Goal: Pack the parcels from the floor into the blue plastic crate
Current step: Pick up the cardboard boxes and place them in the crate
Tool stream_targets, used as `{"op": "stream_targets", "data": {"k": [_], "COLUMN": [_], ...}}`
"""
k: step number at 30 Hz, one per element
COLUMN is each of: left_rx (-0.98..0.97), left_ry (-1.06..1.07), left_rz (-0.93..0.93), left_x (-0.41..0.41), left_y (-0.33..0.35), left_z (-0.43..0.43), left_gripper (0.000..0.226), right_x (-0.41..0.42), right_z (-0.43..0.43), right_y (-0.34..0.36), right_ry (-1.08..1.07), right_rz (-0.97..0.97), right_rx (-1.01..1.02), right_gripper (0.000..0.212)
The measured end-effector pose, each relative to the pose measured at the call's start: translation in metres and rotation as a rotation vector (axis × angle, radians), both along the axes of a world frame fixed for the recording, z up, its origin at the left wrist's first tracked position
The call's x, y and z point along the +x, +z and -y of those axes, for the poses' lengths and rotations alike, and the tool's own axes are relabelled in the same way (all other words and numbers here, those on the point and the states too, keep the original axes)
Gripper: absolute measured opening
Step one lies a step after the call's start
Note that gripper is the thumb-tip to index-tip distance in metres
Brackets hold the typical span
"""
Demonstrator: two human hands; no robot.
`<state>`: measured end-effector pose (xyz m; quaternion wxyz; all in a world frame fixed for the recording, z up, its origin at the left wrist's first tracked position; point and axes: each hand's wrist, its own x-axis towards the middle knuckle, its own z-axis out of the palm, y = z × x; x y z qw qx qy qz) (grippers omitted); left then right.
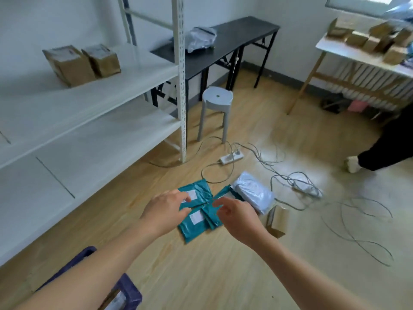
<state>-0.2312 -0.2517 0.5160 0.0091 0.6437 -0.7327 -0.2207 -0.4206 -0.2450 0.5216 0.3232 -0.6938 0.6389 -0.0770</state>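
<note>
Nearest, at the bottom left: a corner of the blue plastic crate (128, 291), set close by the body, likely so that each parcel needs only a short swing back; something pale inside, too cut off to name. Further out, both forearms reaching forward over the wooden floor (201, 276) toward a small heap. Left hand (165, 211) open, fingers spread and gently bent above the upper teal parcel (200, 190), fingertips over its white label, holding nothing; contact not clear. Right hand (238, 218) more curled, thumb and forefinger drawn near the edge of the narrow teal parcel (213, 219); impossible to tell whether pinched yet. Under both, the lower teal parcel (190, 231), overlapping the others, hence two hands, apparently to gather the thin flat bags as one stack. Just right of these, a grey-white parcel (252, 193) lying flat, and beside it a brown cardboard parcel (278, 221) tipped on edge; all of them on the floor, none of this heap packed. Beyond, a power strip (231, 156) and loose cables (299, 179) trailing near the heap, worth avoiding on the lift. Farther, a grey stool (216, 97), white shelving (89, 92) with two brown boxes (82, 62), and a black table (234, 34).
</note>
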Motion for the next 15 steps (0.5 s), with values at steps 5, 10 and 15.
{"op": "stream_targets", "data": {"k": [5, 10, 15], "left_rx": [0.014, 0.062, 0.098], "left_ry": [-0.055, -0.044, -0.048], "left_rz": [-0.027, -0.091, -0.118], "left_x": [-0.094, -0.160, -0.196], "left_y": [0.011, 0.008, -0.005], "left_z": [0.016, 0.040, 0.063], "left_gripper": [0.034, 0.033, 0.032], "right_x": [-0.087, -0.160, -0.216], "right_z": [-0.008, -0.002, 0.006], "right_y": [0.009, 0.000, -0.013], "right_ry": [-0.074, -0.195, -0.319], "right_rz": [0.002, -0.009, 0.078], "right_rx": [-0.016, -0.009, 0.021], "right_gripper": [0.034, 0.031, 0.025]}}
